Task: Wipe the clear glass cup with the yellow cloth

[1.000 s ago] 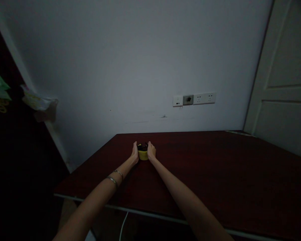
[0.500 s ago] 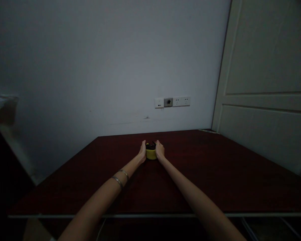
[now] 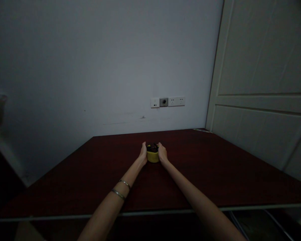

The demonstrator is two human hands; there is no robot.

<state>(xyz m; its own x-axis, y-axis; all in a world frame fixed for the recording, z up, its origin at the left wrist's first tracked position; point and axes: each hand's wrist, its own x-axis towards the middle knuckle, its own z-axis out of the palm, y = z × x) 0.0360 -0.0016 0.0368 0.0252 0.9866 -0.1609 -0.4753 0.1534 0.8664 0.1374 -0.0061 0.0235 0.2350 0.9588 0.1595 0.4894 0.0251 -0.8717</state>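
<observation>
— Left hand point(image 3: 143, 154) lies along one side of the yellow container point(image 3: 153, 157), right hand point(image 3: 163, 154) along the other; two-palm grasp, agreed?

— Agreed, both grasping it between them; far fingertips hidden, can't tell how far they wrap

— Where's it sitting?

— On the bench point(image 3: 203, 174), well back from the near edge, toward the wall point(image 3: 115, 67); looks upright; light too dim to confirm the base is fully down

— Main risk?

— Uneven squeeze; if one palm pushes harder, it could skew or slide toward the other; walls might also give under heavy pressure, material unclear

— And the dark contents point(image 3: 153, 148)?

— Showing in the open top, too dark to identify; a tilt could shift or spill them, cause being one side raised ahead of the other

— Reach?

— Arms look close to straight; little slack, so fine control would be poor and a slip harder to catch

— Anything else in the way?

— Bracelets point(image 3: 121, 190) on the left forearm; could scrape the bench if that arm drops; sockets point(image 3: 168, 101) on the wall are well apart from the container, low concern
</observation>
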